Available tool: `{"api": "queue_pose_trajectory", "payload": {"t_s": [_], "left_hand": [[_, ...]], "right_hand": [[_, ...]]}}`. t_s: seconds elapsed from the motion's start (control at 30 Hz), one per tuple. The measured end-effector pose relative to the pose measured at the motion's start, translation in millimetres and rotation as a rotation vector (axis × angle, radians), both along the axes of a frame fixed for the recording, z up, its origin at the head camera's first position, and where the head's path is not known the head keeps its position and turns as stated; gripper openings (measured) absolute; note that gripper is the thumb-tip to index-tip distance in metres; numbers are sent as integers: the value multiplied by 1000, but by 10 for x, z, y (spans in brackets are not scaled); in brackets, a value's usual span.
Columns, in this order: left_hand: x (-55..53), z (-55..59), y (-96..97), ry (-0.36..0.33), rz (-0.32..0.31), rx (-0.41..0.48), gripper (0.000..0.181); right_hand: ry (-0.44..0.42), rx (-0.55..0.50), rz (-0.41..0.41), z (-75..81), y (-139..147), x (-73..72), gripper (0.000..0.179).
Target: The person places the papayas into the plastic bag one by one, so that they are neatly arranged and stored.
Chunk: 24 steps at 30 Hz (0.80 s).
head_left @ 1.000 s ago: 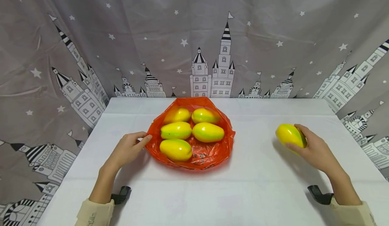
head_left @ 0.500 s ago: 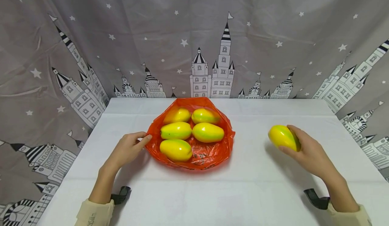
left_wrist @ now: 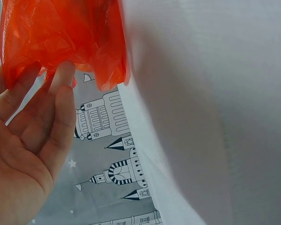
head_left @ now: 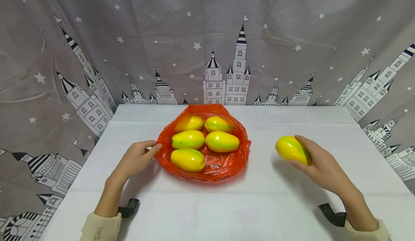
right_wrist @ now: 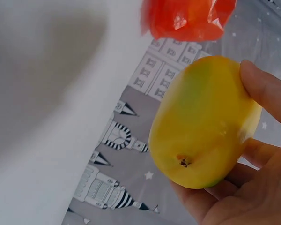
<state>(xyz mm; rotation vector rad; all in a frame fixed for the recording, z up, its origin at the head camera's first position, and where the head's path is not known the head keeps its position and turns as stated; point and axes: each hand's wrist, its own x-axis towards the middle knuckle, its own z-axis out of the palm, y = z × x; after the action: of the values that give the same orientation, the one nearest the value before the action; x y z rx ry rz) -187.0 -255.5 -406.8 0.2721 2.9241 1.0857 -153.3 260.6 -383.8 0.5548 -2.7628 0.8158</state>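
Note:
A red plastic bag (head_left: 223, 165) lies spread with its mouth up on the white table, with several yellow-green mangoes (head_left: 222, 141) inside it. At the bag's left rim, my left hand (head_left: 140, 156) pinches the plastic between thumb and fingers; the left wrist view has the fingers (left_wrist: 61, 117) at the bag's edge. To the right of the bag, my right hand (head_left: 319, 165) grips another mango (head_left: 291, 149) above the table, thumb on one side and fingers on the other. In the right wrist view this mango (right_wrist: 201, 122) shows its dark stem end.
The table (head_left: 227, 212) has a white cloth. Behind it and along both sides hangs a grey curtain (head_left: 155, 21) printed with castles and stars. A black wrist strap part (head_left: 333, 215) juts from the right wrist, and a similar one (head_left: 129, 208) from the left.
My right hand has moved left with the mango, closer to the bag and slightly nearer to me. The left hand and the bag have stayed in place.

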Motion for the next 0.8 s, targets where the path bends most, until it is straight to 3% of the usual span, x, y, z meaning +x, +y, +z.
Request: {"api": "queue_pose_trajectory", "payload": {"t_s": [0.57,0.8], "left_hand": [[3,18,16,-6,-2,9,42],[9,10,10,-2,-1,5,42]], "right_hand": [[-116,-38,66,133,-363,-11,72],[-119,-40,112,146,-503,9,71]]}}
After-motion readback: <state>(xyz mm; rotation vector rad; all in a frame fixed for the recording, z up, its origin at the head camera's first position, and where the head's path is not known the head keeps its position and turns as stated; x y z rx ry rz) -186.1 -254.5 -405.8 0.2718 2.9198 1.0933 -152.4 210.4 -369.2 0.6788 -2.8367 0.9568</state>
